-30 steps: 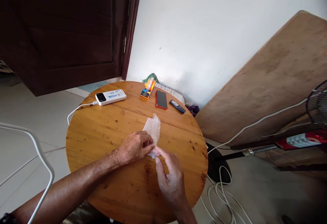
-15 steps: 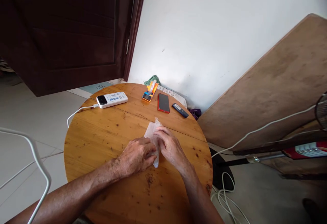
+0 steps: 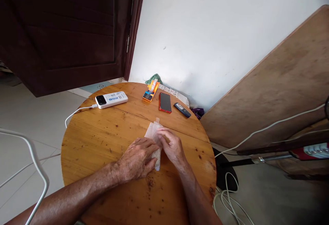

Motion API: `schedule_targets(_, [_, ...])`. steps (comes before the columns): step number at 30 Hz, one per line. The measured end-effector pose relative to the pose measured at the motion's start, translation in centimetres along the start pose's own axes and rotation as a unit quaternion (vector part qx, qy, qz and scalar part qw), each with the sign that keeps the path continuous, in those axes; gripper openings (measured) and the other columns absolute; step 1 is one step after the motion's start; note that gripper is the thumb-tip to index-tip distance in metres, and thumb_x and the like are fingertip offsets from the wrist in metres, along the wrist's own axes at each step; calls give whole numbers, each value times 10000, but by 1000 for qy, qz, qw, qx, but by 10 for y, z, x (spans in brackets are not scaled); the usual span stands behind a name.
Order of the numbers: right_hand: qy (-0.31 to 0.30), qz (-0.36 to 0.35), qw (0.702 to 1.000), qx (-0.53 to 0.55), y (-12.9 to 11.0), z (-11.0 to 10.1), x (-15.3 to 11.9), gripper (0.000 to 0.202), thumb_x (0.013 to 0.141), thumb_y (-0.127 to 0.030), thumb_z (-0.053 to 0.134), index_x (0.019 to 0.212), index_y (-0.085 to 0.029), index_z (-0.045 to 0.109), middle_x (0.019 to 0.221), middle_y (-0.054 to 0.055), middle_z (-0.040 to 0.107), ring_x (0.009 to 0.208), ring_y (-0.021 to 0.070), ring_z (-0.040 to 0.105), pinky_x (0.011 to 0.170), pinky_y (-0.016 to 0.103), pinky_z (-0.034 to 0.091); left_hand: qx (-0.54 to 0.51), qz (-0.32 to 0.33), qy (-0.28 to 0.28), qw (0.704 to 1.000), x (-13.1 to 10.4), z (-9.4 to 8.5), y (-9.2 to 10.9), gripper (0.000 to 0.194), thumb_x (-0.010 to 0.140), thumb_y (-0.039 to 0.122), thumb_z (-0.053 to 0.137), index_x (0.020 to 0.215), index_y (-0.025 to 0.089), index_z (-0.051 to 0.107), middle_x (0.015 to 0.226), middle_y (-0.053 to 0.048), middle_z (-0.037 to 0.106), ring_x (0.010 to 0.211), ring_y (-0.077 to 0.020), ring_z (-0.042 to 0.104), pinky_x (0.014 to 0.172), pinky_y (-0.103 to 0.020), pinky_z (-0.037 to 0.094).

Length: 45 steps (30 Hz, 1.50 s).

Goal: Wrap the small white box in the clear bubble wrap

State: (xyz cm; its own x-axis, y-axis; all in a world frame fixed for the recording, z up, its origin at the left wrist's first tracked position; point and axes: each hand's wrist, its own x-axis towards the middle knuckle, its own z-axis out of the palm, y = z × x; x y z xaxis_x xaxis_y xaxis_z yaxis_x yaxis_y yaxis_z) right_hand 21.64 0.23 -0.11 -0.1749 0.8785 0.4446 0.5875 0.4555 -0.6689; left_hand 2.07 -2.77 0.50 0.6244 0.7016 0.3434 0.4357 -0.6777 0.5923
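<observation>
The pale translucent wrap (image 3: 153, 132) lies on the round wooden desk (image 3: 102, 139), between the two hands and touching both. The left hand (image 3: 140, 158) rests over its near left part, fingers curled loosely; whether they pinch it, I cannot tell. The right hand (image 3: 172, 146) touches its right edge, thumb and fingers close together (the exact grip is hidden). Beyond them lie a red-edged phone (image 3: 165, 102) and an orange tape dispenser (image 3: 151, 90).

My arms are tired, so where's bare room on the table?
Bare table lies between the power bank and left hand, and between the right hand and the right rim. It's crowded around tape dispenser, phone and dark gadget.
</observation>
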Motion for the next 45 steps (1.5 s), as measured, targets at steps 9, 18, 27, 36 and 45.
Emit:
schedule_targets(9, [45,220,974,-18,15,-9,-4,363,770,-439,623,968,-146,704,813,75,728,675,204,656,672,332,511,-3,-18,-9,1000,0,-2,1,258,864,209,544,1108,185,625,1128,-101,666,1083,-264,599,971,-428,478])
schedule_targets(18, [-2,252,961,115,8,12,5,324,720,-376,662,955,-153,664,736,16,692,638,169,596,598,266,451,1,-6,-7,1000,-1,-1,1,259,854,195,546,1102,197,619,1168,-91,659,1118,-255,580,1005,-428,456])
schedule_targets(27, [35,237,947,212,-14,10,4,221,724,-381,690,749,-162,669,682,2,647,645,156,530,600,263,426,16,-12,-3,1000,0,-1,-2,305,848,190,559,1145,217,623,1233,-91,648,1189,-263,561,1035,-436,445])
schedule_targets(36, [52,219,950,219,-16,11,6,203,736,-364,686,762,-162,681,709,4,657,666,158,538,629,268,431,40,-22,10,999,1,1,-8,310,858,211,569,1162,214,628,1191,-91,659,1142,-263,574,1008,-425,455])
schedule_targets(45, [-19,198,969,147,-36,-2,1,185,769,-322,620,840,-165,688,769,18,693,682,171,582,640,273,469,91,-56,55,993,1,2,-8,226,823,283,622,1030,212,680,1084,-92,635,1008,-276,554,889,-431,454])
